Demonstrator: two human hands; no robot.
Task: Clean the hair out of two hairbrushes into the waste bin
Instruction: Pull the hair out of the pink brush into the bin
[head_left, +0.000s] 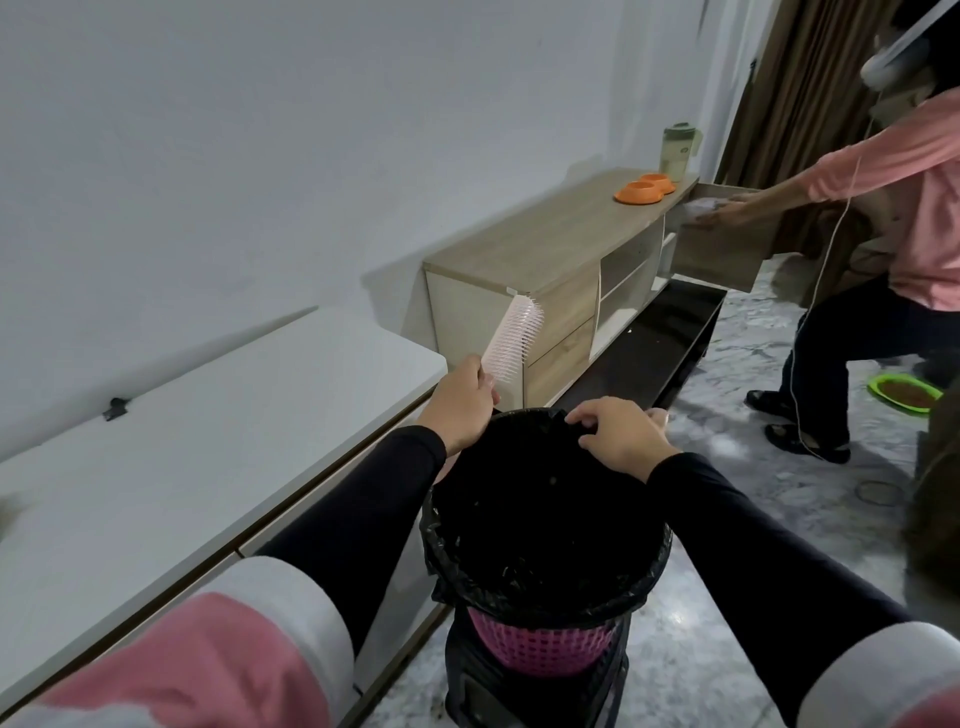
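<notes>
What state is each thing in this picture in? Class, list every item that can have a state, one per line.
Left hand: closed around the hairbrush handle.
Right hand: fingers on the bin's far rim, holding nothing.
Hairbrush: pink, raised and tilted, bristles facing right.
Waste bin: upright, uncovered, lined with a black bag.
Drawer: pulled open by another person.
Orange bowls: upright on the cabinet.
Green dish: on the floor, filled.

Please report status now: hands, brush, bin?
Left hand grips pink hairbrush, bristles up. Right hand over waste bin; fingers curled. Nothing blocking.
</notes>
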